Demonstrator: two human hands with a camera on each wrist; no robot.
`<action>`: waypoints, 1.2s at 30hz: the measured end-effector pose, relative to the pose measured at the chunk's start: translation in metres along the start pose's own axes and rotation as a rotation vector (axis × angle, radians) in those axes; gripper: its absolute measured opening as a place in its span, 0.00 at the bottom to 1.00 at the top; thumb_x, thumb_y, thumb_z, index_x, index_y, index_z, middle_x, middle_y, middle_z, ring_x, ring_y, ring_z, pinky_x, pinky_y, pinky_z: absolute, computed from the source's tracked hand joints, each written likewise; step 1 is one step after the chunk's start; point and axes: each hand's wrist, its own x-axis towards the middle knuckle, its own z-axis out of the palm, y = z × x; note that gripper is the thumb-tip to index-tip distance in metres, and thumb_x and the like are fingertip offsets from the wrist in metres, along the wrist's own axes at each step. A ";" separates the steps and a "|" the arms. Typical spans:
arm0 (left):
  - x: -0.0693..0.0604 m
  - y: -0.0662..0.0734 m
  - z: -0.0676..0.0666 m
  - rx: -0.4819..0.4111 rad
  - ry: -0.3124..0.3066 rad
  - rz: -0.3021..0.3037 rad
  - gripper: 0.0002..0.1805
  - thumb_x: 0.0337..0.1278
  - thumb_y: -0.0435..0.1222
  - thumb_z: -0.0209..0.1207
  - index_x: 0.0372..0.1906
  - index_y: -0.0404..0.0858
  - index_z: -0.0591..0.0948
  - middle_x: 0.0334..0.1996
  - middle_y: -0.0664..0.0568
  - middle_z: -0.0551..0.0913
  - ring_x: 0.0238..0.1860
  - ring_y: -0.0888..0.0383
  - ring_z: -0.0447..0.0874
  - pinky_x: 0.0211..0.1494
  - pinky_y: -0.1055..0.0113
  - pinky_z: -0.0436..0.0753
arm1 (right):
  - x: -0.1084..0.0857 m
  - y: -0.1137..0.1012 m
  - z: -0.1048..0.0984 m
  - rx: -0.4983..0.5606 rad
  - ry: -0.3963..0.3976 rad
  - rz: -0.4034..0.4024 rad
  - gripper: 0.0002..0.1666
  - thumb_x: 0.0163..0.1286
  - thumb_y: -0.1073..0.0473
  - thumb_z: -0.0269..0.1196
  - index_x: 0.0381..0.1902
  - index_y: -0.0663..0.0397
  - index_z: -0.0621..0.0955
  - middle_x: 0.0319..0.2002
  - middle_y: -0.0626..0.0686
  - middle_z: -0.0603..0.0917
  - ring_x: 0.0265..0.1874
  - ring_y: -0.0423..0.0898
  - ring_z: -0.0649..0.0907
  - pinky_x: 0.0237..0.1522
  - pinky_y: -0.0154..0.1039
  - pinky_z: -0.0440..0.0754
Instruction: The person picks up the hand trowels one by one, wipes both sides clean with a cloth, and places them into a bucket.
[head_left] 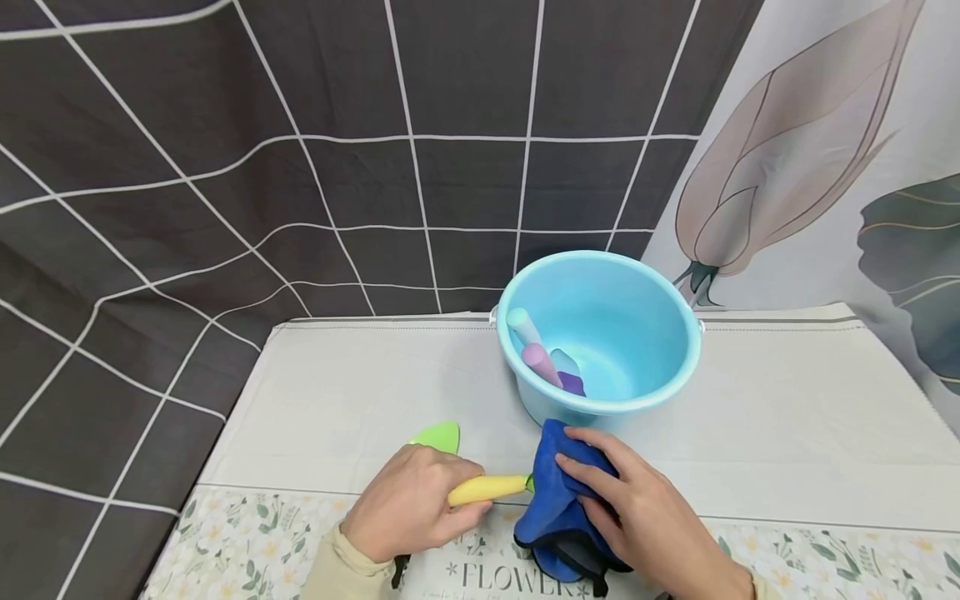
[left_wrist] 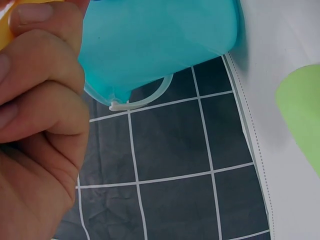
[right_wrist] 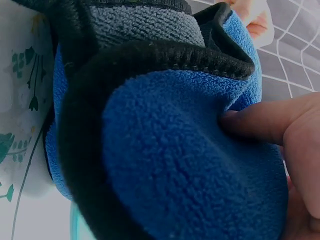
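A person's left hand (head_left: 412, 504), fingers curled round a yellow handle (head_left: 489, 488), right hand (head_left: 652, 521) holding a fuzzy blue cloth with black edges (head_left: 555, 500), fingers bent, a little apart, just in front of a light-blue plastic bucket (head_left: 630, 308)

White cloth surface (head_left: 360, 375) with floral-printed front band (head_left: 240, 542); light-blue round plastic bucket (head_left: 645, 321) upright near back edge; light-green rounded flat piece (head_left: 442, 435) nearer front.

One blue cloth (head_left: 553, 492), one yellow handle (head_left: 491, 488), one green piece (head_left: 442, 435), one bucket (head_left: 637, 308), two pastel rods (head_left: 540, 363).
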 end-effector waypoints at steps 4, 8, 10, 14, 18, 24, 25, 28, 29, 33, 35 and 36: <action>-0.001 -0.001 0.000 0.010 0.016 0.024 0.10 0.52 0.38 0.68 0.22 0.48 0.79 0.16 0.69 0.67 0.17 0.77 0.59 0.24 0.83 0.62 | 0.000 0.001 -0.001 0.002 -0.003 0.023 0.35 0.48 0.66 0.79 0.57 0.48 0.85 0.67 0.50 0.72 0.60 0.50 0.79 0.47 0.45 0.84; -0.002 -0.002 -0.001 0.014 0.033 0.044 0.12 0.51 0.38 0.68 0.21 0.49 0.76 0.16 0.69 0.66 0.17 0.77 0.58 0.24 0.83 0.62 | 0.001 0.001 -0.002 0.003 0.002 0.034 0.33 0.49 0.66 0.78 0.56 0.50 0.85 0.66 0.51 0.73 0.59 0.51 0.80 0.46 0.45 0.85; -0.002 -0.003 -0.001 0.010 0.038 0.050 0.12 0.51 0.38 0.68 0.20 0.50 0.76 0.15 0.69 0.65 0.17 0.77 0.58 0.24 0.84 0.62 | 0.001 0.002 -0.002 0.004 0.002 0.034 0.33 0.49 0.67 0.78 0.56 0.51 0.85 0.66 0.51 0.74 0.58 0.51 0.80 0.45 0.45 0.85; -0.003 -0.003 -0.002 0.014 0.048 0.064 0.14 0.50 0.37 0.68 0.19 0.51 0.73 0.15 0.69 0.64 0.17 0.77 0.58 0.23 0.83 0.62 | 0.001 0.003 -0.002 0.010 0.008 0.031 0.32 0.49 0.67 0.78 0.55 0.51 0.85 0.65 0.52 0.75 0.58 0.51 0.81 0.46 0.45 0.85; -0.003 -0.003 -0.004 0.020 0.054 0.072 0.15 0.49 0.37 0.68 0.19 0.51 0.73 0.15 0.70 0.64 0.17 0.77 0.58 0.24 0.83 0.62 | 0.001 0.006 -0.001 0.012 0.013 0.031 0.32 0.49 0.68 0.77 0.54 0.51 0.85 0.64 0.53 0.75 0.57 0.51 0.81 0.46 0.45 0.85; -0.004 -0.004 -0.005 0.010 0.050 0.067 0.12 0.48 0.37 0.69 0.21 0.49 0.76 0.16 0.70 0.65 0.18 0.77 0.59 0.24 0.84 0.62 | 0.000 0.008 -0.001 -0.019 -0.002 0.047 0.30 0.49 0.67 0.77 0.53 0.52 0.85 0.63 0.54 0.76 0.55 0.51 0.82 0.45 0.46 0.85; -0.004 -0.004 -0.005 0.009 0.050 0.067 0.11 0.48 0.37 0.69 0.21 0.49 0.77 0.16 0.70 0.66 0.18 0.77 0.59 0.24 0.84 0.63 | 0.000 0.009 -0.001 -0.024 -0.007 0.052 0.30 0.49 0.67 0.77 0.53 0.51 0.85 0.62 0.54 0.76 0.55 0.51 0.82 0.45 0.46 0.85; -0.005 -0.005 -0.005 0.010 0.051 0.068 0.11 0.48 0.37 0.69 0.21 0.49 0.77 0.16 0.69 0.66 0.18 0.77 0.60 0.24 0.84 0.63 | 0.000 0.009 -0.001 -0.036 -0.030 0.069 0.30 0.49 0.66 0.77 0.53 0.51 0.85 0.62 0.54 0.77 0.54 0.50 0.83 0.46 0.45 0.85; -0.005 -0.005 -0.005 0.011 0.051 0.069 0.11 0.48 0.37 0.69 0.21 0.49 0.77 0.16 0.69 0.66 0.18 0.77 0.60 0.24 0.84 0.63 | 0.000 0.008 -0.002 -0.039 -0.038 0.076 0.29 0.49 0.66 0.78 0.52 0.51 0.85 0.62 0.54 0.77 0.54 0.50 0.83 0.46 0.45 0.85; -0.006 -0.005 -0.006 0.011 0.051 0.062 0.11 0.47 0.37 0.69 0.21 0.49 0.77 0.16 0.69 0.67 0.18 0.77 0.60 0.24 0.84 0.63 | 0.000 0.008 -0.004 -0.045 -0.071 0.103 0.29 0.50 0.66 0.77 0.52 0.50 0.85 0.61 0.54 0.77 0.53 0.50 0.83 0.46 0.45 0.84; -0.006 -0.005 -0.006 0.012 0.052 0.058 0.11 0.47 0.37 0.69 0.21 0.50 0.77 0.16 0.69 0.66 0.18 0.77 0.60 0.24 0.84 0.63 | -0.001 0.008 -0.004 -0.047 -0.082 0.112 0.28 0.50 0.66 0.77 0.52 0.51 0.85 0.61 0.54 0.77 0.53 0.50 0.83 0.46 0.45 0.84; -0.006 -0.005 -0.006 0.012 0.053 0.057 0.11 0.47 0.37 0.69 0.21 0.50 0.77 0.16 0.69 0.66 0.18 0.77 0.60 0.24 0.84 0.63 | -0.001 0.009 -0.005 -0.048 -0.086 0.115 0.28 0.51 0.66 0.77 0.52 0.50 0.85 0.61 0.54 0.77 0.53 0.50 0.83 0.46 0.45 0.84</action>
